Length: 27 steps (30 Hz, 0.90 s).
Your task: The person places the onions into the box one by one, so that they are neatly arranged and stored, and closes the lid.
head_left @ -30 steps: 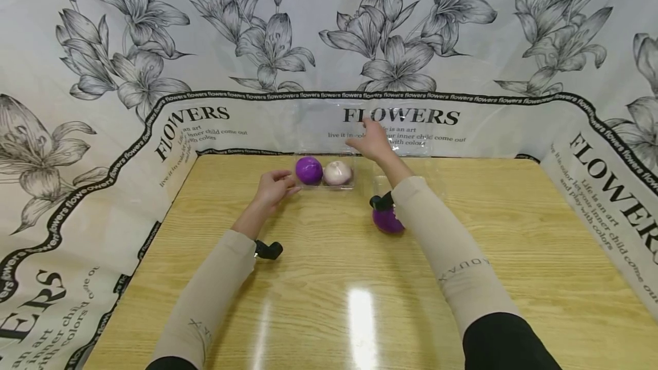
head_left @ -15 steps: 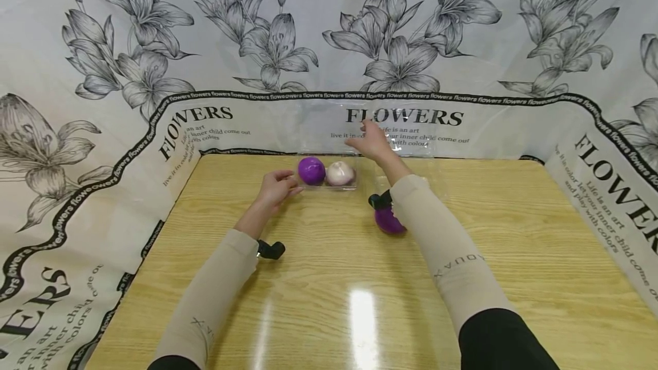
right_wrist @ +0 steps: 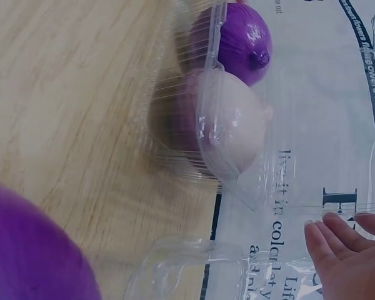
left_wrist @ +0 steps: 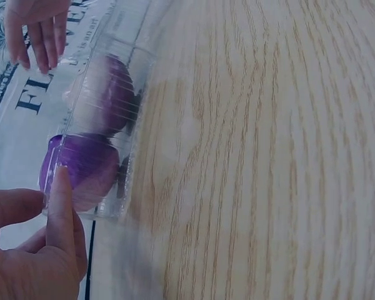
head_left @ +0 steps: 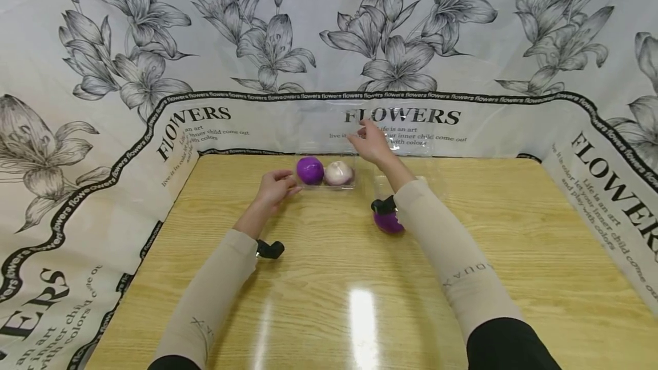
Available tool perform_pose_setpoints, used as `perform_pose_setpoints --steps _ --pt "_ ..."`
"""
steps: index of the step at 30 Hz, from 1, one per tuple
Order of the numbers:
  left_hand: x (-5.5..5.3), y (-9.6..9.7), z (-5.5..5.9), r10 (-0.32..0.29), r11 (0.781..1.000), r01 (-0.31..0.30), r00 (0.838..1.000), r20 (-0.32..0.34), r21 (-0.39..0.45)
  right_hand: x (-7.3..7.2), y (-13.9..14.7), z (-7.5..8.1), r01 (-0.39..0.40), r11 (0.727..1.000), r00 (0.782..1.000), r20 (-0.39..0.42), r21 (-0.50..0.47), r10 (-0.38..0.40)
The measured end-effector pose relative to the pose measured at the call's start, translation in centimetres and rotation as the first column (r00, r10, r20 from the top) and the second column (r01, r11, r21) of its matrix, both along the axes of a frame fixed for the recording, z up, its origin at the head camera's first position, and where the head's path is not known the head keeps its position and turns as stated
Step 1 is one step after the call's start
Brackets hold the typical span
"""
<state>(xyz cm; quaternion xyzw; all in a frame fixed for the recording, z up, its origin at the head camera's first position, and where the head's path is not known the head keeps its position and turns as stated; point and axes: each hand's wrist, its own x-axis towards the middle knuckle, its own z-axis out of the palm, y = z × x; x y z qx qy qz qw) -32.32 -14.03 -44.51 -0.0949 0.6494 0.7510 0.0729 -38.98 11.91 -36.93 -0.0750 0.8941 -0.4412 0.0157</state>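
Observation:
A clear plastic box [head_left: 340,186] stands at the back of the table. Inside sit a round, onion-like purple vegetable [head_left: 309,171] and a white one [head_left: 338,173] with a purplish base. My left hand [head_left: 275,189] is at the box's left end, pinching its rim between thumb and index finger. Its transparent lid [head_left: 321,124] stands raised against the backdrop. My right hand [head_left: 372,143] reaches over to the lid's right side, fingers [right_wrist: 319,240] extended, tips right at a clear plastic edge. A purple vegetable [head_left: 388,222] lies under my right forearm, partly hidden by it.
More clear plastic packaging [right_wrist: 175,269] stands right of the box, partly behind my right forearm. A white backdrop [head_left: 473,141] printed with flowers rises behind the wooden table [head_left: 319,256]. Black wrist cameras jut from both sleeves.
Both hands stay almost where they were, at the box and its lid. The view shifts very slightly; the vegetables and box keep their places.

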Motion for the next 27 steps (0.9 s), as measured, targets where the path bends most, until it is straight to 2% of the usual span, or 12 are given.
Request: perform_pose_setpoints --steps 10,17,27 --pt "-0.1 0.1 0.4 -0.001 1.0 0.001 1.0 0.01 0.013 1.5 0.5 0.1 -0.036 0.999 0.999 -0.022 0.015 0.036" --pt "0.1 0.3 0.6 0.004 1.0 -0.005 1.0 0.007 0.012 3.5 1.3 0.6 -0.104 0.993 0.995 0.002 0.06 0.104" --pt "0.3 0.2 0.4 -0.006 1.0 0.006 1.0 0.002 0.003 6.0 2.6 -0.4 -0.191 0.977 0.982 0.027 0.097 0.189"
